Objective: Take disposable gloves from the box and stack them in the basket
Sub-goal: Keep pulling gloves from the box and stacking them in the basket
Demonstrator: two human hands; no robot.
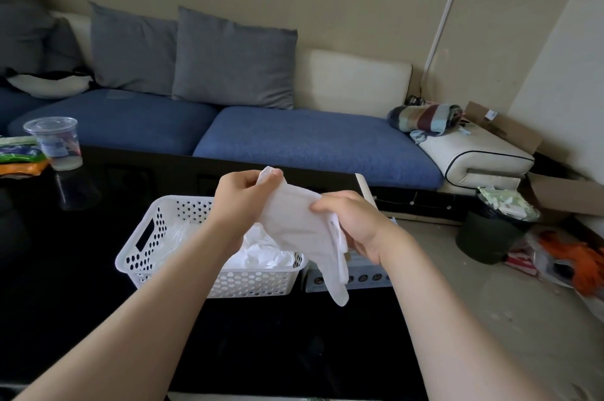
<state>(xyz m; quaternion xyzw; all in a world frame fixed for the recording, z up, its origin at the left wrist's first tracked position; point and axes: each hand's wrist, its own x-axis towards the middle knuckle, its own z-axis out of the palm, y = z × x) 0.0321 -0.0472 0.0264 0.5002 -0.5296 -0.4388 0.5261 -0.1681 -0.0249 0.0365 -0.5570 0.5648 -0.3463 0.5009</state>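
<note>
The glove (294, 221) is up in the air between both hands, stretched at a slant just above the basket (153, 237). The left hand (238, 198) pinches one end of it between thumb and curled fingertips (276, 173). The right hand (349, 221) has its fingers (322, 204) curled round the glove lower down, and below them the loose end hangs limp. My guess is the two-handed hold is there to pull the thin glove flat so it will lie neatly on the others. Directly beneath the left fingers, a heap of white gloves (261, 252) already sits in the basket, so the stacking looks well under way. Under the right fingers, touching or just beside the basket's end wall, lies the box (362, 278); it is close by, which keeps each reach short. Its side shows a row of small round marks, but I can read no brand or wording on it. Well off to the left of the left fingers, on the dark table (81, 286), stands a clear plastic cup (55, 142) with a printed label too blurred to read, beside some coloured packets (19, 155) whose print I cannot read either.
</note>
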